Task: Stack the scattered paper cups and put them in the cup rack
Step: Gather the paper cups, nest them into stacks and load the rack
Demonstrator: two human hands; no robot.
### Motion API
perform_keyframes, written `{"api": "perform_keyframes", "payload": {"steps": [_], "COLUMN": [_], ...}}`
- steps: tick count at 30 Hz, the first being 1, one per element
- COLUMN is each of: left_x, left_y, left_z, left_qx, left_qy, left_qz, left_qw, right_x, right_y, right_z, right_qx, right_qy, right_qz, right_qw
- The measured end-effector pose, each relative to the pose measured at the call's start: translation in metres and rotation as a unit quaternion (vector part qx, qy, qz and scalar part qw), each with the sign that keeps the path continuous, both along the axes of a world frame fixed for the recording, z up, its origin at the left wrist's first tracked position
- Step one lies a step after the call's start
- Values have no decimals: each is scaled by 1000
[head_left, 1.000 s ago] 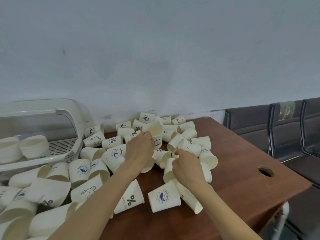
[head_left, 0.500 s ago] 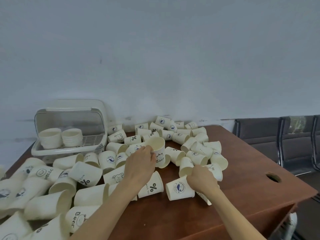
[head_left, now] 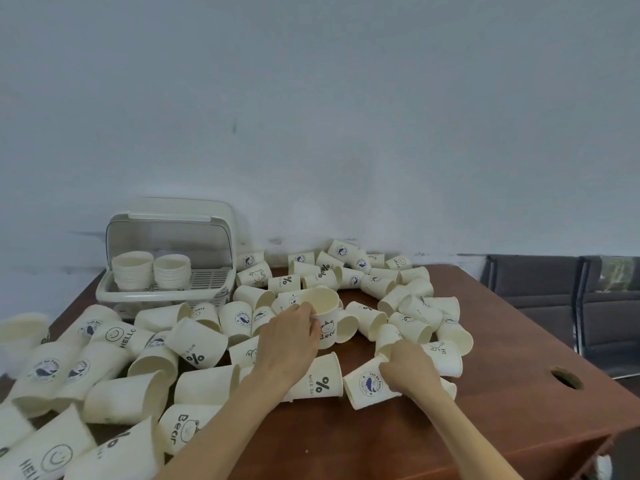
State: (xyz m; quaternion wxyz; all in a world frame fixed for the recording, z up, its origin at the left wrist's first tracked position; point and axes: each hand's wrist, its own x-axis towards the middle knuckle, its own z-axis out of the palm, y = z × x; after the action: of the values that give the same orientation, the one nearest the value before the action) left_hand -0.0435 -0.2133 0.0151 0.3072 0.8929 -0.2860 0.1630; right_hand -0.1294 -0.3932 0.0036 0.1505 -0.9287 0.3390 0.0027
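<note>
Dozens of paper cups [head_left: 204, 348] lie scattered across the table [head_left: 512, 403]; two stacks already stand in the cup rack [head_left: 166, 271]. Left hand [head_left: 287, 344] grips an upright "Bear" cup [head_left: 323, 317] at its rim. Right hand [head_left: 408, 370] curls onto a fallen cup [head_left: 369, 386]. Risk: squeezing could crush thin paper walls. Versus half a second ago, both grasps persist; camera viewpoint slightly altered.
</note>
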Motion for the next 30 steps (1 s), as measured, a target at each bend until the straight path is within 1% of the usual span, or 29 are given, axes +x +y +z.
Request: {"api": "perform_keyframes", "payload": {"steps": [4, 8, 15, 19, 21, 25, 30], "left_x": [3, 8, 22, 31, 36, 47, 61], "left_y": [3, 6, 29, 53, 65, 88, 113], "left_z": [-2, -3, 8, 12, 13, 17, 22], "left_qx": [-5, -11, -41, -53, -56, -56, -58], "left_qy": [4, 0, -5, -4, -6, -15, -13], "left_qz": [2, 8, 38, 60, 74, 104, 139], "left_qw": [1000, 1000, 998, 997, 996, 993, 989], "right_x": [7, 16, 41, 56, 62, 76, 94], "right_y": [0, 6, 42, 63, 74, 96, 122], "right_z": [18, 30, 44, 45, 44, 45, 47], "right_qx": [-17, -71, -121, -120, -127, -110, -96], "right_qy": [-48, -106, -174, -216, -221, -243, -239], "right_qz": [-1, 29, 58, 80, 102, 136, 170], "right_qw": [999, 991, 976, 966, 962, 954, 951]}}
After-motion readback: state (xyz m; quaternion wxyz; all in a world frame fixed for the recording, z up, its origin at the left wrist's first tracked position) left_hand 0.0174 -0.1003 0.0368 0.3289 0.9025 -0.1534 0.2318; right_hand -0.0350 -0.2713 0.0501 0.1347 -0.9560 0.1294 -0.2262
